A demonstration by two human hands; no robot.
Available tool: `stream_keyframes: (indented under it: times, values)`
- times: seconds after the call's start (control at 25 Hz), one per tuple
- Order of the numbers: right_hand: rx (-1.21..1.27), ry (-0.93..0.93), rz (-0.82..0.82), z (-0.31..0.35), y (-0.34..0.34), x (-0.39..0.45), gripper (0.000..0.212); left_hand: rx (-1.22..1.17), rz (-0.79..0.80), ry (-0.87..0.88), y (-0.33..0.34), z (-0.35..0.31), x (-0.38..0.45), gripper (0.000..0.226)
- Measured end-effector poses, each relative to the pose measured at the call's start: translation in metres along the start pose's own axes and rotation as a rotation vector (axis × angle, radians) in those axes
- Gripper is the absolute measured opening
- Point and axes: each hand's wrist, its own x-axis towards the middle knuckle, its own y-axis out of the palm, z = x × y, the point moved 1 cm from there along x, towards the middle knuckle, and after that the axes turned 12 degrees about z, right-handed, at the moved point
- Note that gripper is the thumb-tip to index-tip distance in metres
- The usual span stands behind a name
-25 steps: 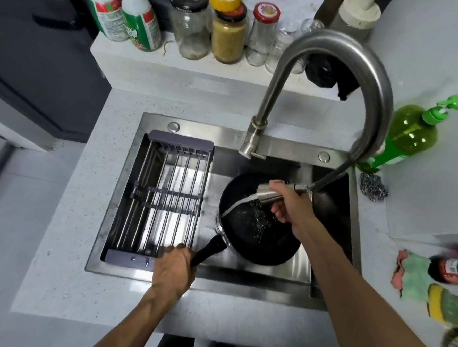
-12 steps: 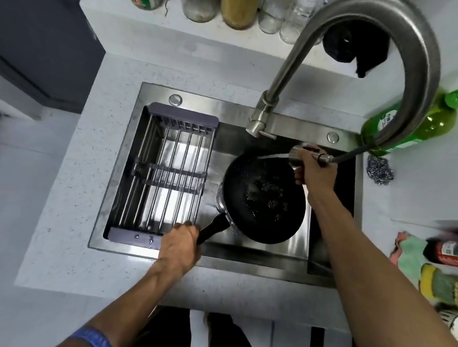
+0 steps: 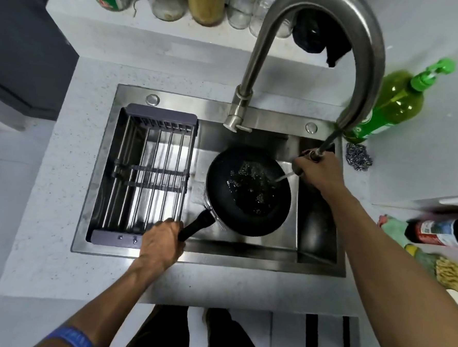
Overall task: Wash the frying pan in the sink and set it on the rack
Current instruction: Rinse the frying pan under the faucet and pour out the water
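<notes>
The frying pan (image 3: pixel 248 192) is sitting low in the right part of the steel sink (image 3: pixel 257 261), its black handle reaching down-left into the left hand (image 3: pixel 162 243), which is wrapping its fingers tightly around the handle's end at the sink's near edge. The right hand (image 3: pixel 319 170) is hovering just beyond the pan's far-right rim, curling closed around the pull-out spray head (image 3: pixel 313 155) and sending a thin stream of water (image 3: pixel 282 177) slanting into the bowl. The rack (image 3: pixel 147 173), a grid of metal bars in a grey frame, is filling the sink's left part, just beside the pan and the left hand. The tall curved faucet (image 3: pixel 325 26) is arching over the basin and crossing part of the view toward the right hand. A green soap bottle (image 3: pixel 387 105) and a steel scourer (image 3: pixel 357 159) are sitting on the counter past the sink's right edge. The pan is looking dark and glossy, with water splashing and glinting across its inner surface.
</notes>
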Motion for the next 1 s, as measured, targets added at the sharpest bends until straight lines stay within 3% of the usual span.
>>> stream_keyframes:
  times: [0.16,0.32,0.4,0.6,0.84,1.0]
  values:
    - [-0.099,-0.001,0.06,-0.005,-0.006,-0.013,0.01,-0.021,0.001,-0.03,0.0,-0.003,0.0,0.013]
    - [-0.131,0.071,0.085,-0.012,-0.003,-0.026,0.033,0.015,-0.002,-0.037,0.0,-0.006,-0.002,0.013]
    - [-0.048,0.06,0.165,-0.011,0.004,-0.033,0.033,0.012,0.001,-0.035,0.0,-0.008,-0.004,0.012]
    - [0.426,0.065,0.32,0.014,0.046,-0.049,0.022,-0.002,0.001,-0.06,0.0,-0.009,-0.007,0.013]
    - [0.419,0.08,0.234,0.009,0.044,-0.042,0.026,0.013,0.013,-0.067,0.003,-0.008,-0.006,0.015]
    - [0.466,0.069,0.307,0.016,0.057,-0.044,0.031,-0.021,0.013,-0.06,0.001,-0.008,-0.008,0.016]
